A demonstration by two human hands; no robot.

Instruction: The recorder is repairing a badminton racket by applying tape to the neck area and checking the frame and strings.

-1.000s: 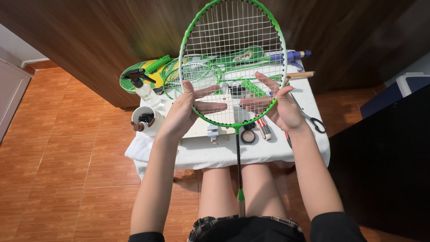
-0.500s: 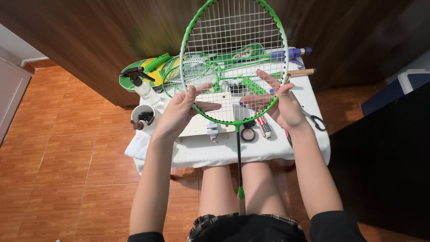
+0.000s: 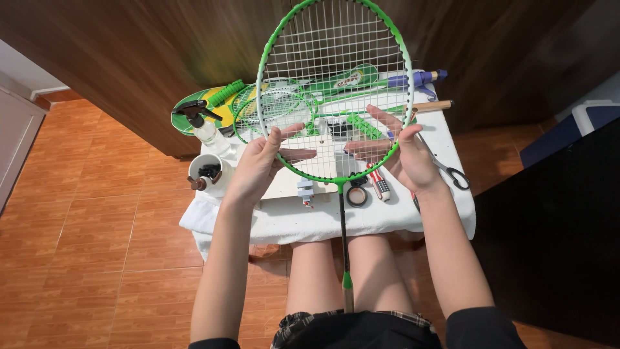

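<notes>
I see a green-framed badminton racket [image 3: 336, 84] with a taut white string grid held upright above the cloth-covered counter [image 3: 284, 220], its thin dark shaft running down between my knees. My left hand [image 3: 261, 161] and right hand [image 3: 400, 152] are both spread open — fingers splayed and pressed flat against the lower strings from either side, gripping nothing. On the counter lie more green rackets [image 3: 271, 106], steel scissors [image 3: 445, 169], a tape roll [image 3: 356, 195] and a clear spray bottle [image 3: 203, 126].
</notes>
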